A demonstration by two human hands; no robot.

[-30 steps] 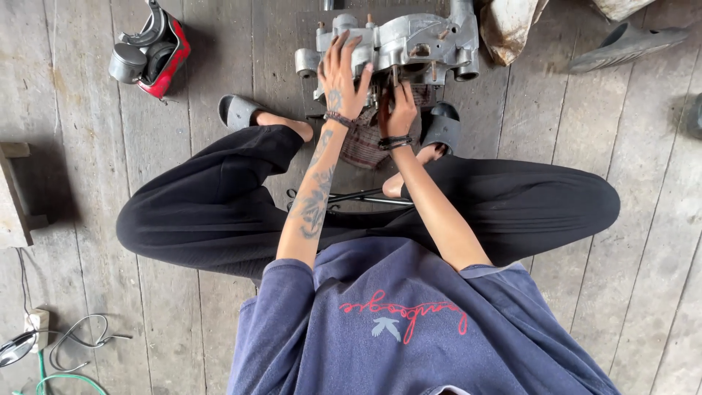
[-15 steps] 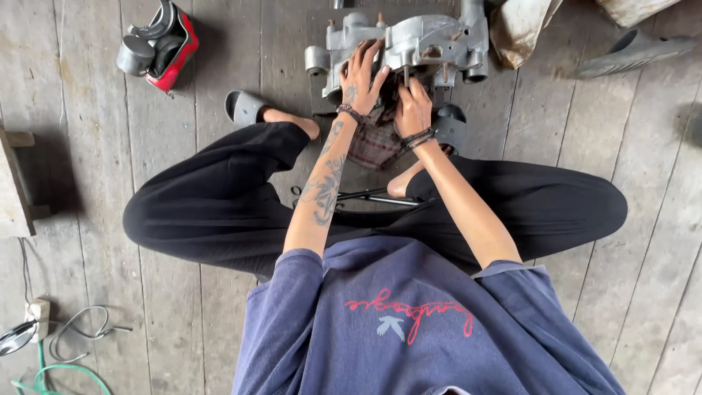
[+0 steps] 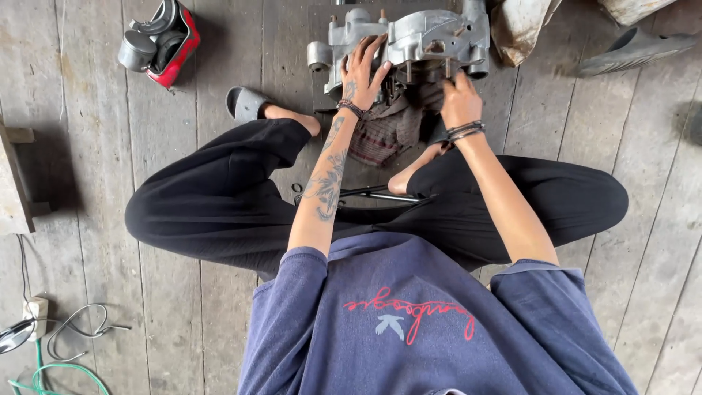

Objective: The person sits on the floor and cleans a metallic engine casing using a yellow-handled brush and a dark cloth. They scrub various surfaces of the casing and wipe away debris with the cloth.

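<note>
**Grey metal casing under both hands**

Grey cast metal is what both hands meet: an engine casing (image 3: 409, 40) lies on the plank floor (image 3: 95, 183) in front of the seated person's crossed legs. The left hand (image 3: 363, 72) lies flat on the casing's near left part, fingers spread, its grip released and pressing rather than closing on anything. The right hand (image 3: 459, 99) is at the casing's near right edge, fingers curled towards the metal; whether that grip is clenched on a part there cannot be told.

Nearer the body than the hands, a dark slender tool (image 3: 373, 194) lies across the lap. Just under the hands, a chequered rag (image 3: 384, 135) is bunched against the casing's near side. Left of the left hand, a grey sandal (image 3: 245, 102) is on one foot. Well off to the left and slightly beyond, a red-and-grey machine part (image 3: 161, 36) rests on the boards. Beyond the right hand, to the right, a loose grey sandal (image 3: 632, 47) lies apart.
</note>
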